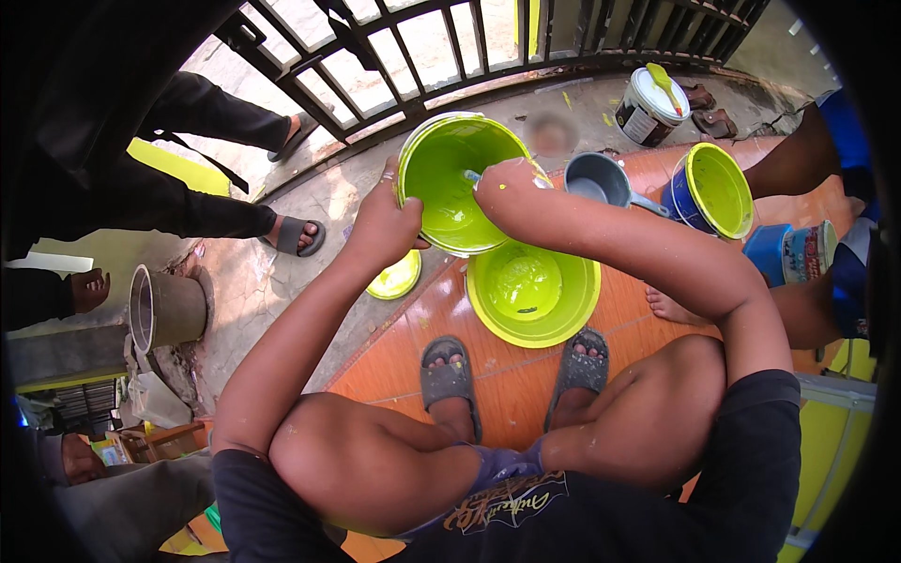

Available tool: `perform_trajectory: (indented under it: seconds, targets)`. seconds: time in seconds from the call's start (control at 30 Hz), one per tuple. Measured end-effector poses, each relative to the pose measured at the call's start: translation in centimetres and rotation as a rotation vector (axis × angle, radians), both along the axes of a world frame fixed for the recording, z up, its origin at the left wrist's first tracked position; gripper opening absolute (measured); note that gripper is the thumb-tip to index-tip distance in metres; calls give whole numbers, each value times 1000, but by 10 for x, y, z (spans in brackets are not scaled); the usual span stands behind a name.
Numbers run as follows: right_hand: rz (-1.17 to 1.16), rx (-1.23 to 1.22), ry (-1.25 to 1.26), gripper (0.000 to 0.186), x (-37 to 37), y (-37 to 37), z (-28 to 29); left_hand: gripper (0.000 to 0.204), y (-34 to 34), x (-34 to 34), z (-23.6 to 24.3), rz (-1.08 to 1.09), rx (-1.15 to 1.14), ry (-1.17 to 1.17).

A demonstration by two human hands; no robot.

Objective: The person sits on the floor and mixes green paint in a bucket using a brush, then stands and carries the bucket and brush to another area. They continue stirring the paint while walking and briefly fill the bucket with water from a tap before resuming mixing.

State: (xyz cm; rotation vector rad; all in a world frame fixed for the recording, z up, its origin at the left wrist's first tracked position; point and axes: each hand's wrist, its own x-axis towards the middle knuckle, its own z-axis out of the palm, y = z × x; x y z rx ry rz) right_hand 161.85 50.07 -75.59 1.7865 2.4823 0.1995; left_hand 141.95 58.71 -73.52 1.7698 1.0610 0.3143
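A bucket (434,150) coated inside with lime-green paint is tilted toward me, with some paint pooled at its bottom. My left hand (387,218) is closed on its left rim. Inside the bucket's mouth, my right hand (510,195) is closed around a pale bluish tool (470,175); its working end and exact kind are hidden. Directly below the tilted bucket, a wide green basin (584,305) on the tiles holds more lime-green paint. Close to my left wrist, a paint-smeared round lid (395,278) lies on the floor.
Right of the bucket are a grey dipper (595,178), a blue paint can (721,192) and a white pail (648,111) with a green brush on top. A black metal gate (413,70) stands ahead. A grey bucket (174,305) is at left. Other people are on both sides.
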Motion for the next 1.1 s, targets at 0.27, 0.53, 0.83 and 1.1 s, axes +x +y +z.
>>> perform_trajectory:
  seconds: [0.27, 0.53, 0.83, 1.1]
  targets:
    - [-243, -393, 314, 17, 3, 28, -8, 72, 3, 1, -2, -9, 8, -9]
    - [-340, -449, 698, 29, 14, 35, -30, 70, 2, 0, 4, -55, 63, -7]
    - [-340, -565, 1066, 27, 27, 44, -25, 73, 12, -3, 1, -33, 40, 64]
    - [-530, -631, 1527, 28, 54, 23, -11, 72, 17, -7, -3, 74, -302, -103]
